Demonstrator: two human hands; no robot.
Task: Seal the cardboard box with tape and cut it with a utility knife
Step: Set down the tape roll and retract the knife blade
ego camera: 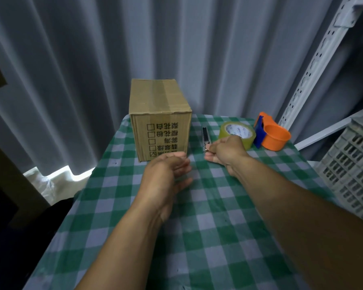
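Fingers [211, 156] of the right hand [226, 151] are curled in tight, and their tips meet the near end of the utility knife [205, 136]. It looks like a pinch on that end, though the contact is small and a little blurred. The knife lies flat on the table [197, 216], between the cardboard box [159, 120] and the tape roll [237, 132], pointing away from the person.

The left hand [166, 172] hovers just in front of the box, fingers loosely curled and a little apart, gripping nothing.

The box stands upright at the far end of the table, printed side towards us. A shinier band runs along its top, possibly tape. Just beyond the roll sits an orange and blue tape dispenser [270, 135].

Now, handling. The knife looks slim, light and rigid, with a smooth body that could twist in a tip-only pinch. Better to slide the hold up to the middle of the handle, thumb on top. Whether the blade is out I cannot tell, so treat the far end as sharp.

The roll should be a light, stiff ring: hook it through the core. The box looks light enough to skid on the checked cloth. A flat palm on its top, beside the seam, would steady it, though the flaps may give under hard pressure.
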